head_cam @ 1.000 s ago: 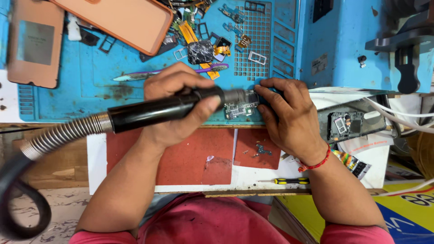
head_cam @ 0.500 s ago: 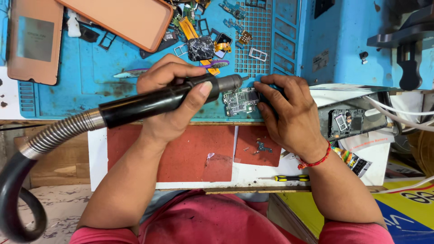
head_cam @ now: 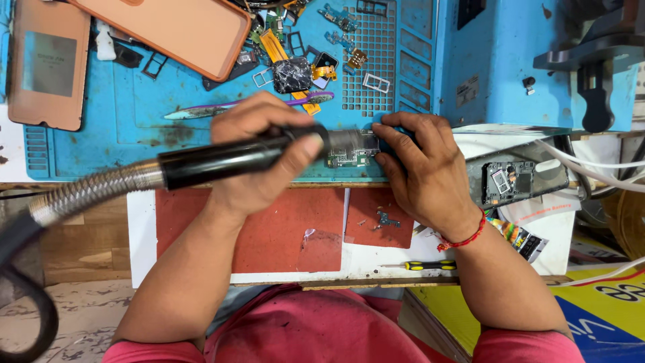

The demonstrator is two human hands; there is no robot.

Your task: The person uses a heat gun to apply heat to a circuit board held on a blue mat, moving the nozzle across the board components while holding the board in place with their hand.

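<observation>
Left hand (head_cam: 265, 151): frame centre, fingers wrapped round black hot-air wand (head_cam: 222, 160), its nozzle over the board. Hose (head_cam: 87, 195) trails lower left.
Right hand (head_cam: 420, 168): right of centre, fingertips pressed on circuit board (head_cam: 349, 154), pinning it to blue mat (head_cam: 101, 144).
Screwdriver (head_cam: 420, 265): lower centre-right.
Phone case (head_cam: 175, 30): upper left.

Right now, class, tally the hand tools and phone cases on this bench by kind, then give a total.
Hot-air wand, held in the left hand: 1
Screwdriver: 1
Tweezers: 1
Peach phone cases: 2
Total: 5
</observation>
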